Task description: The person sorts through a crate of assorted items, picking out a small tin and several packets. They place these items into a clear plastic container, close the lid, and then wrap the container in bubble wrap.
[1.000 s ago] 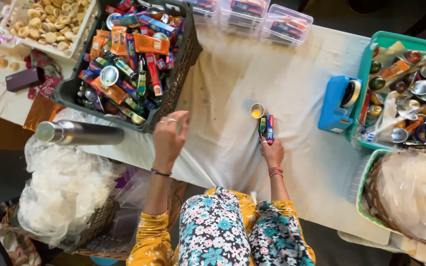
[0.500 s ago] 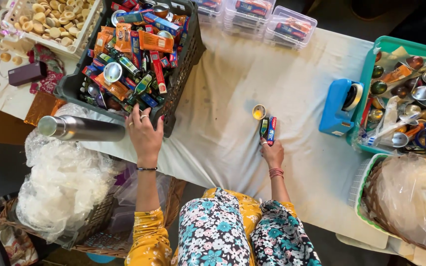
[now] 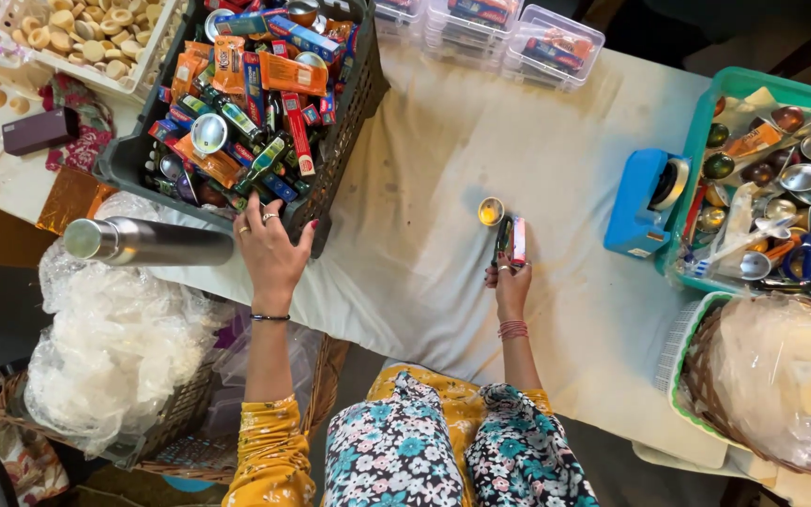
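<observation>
At the far left, a tray of small round pieces [image 3: 68, 38] is seen on the table, and nearer, a steel bottle [image 3: 147, 241] lies on its side above a heap of clear plastic bags [image 3: 110, 347]. Just right of the bottle, a dark crate [image 3: 340, 131] is packed with small coloured boxes and packets [image 3: 255, 103]. The left hand [image 3: 272, 249] is laid on the crate's near edge, fingers spread over the rim; nothing can be seen held in it. Further right, on the white cloth [image 3: 424, 225], a small round cup [image 3: 490, 211] with a yellow inside stands just beside a few slim packets [image 3: 511, 239]. These packets are held upright at their near end by the right hand [image 3: 511, 286], whose fingers are closed around them. To the right, a blue tape dispenser [image 3: 645, 202] sits touching a green bin [image 3: 706, 141] filled with metal cups and spoons. At the near right, a basket lined with clear plastic [image 3: 781, 376] is seen.
</observation>
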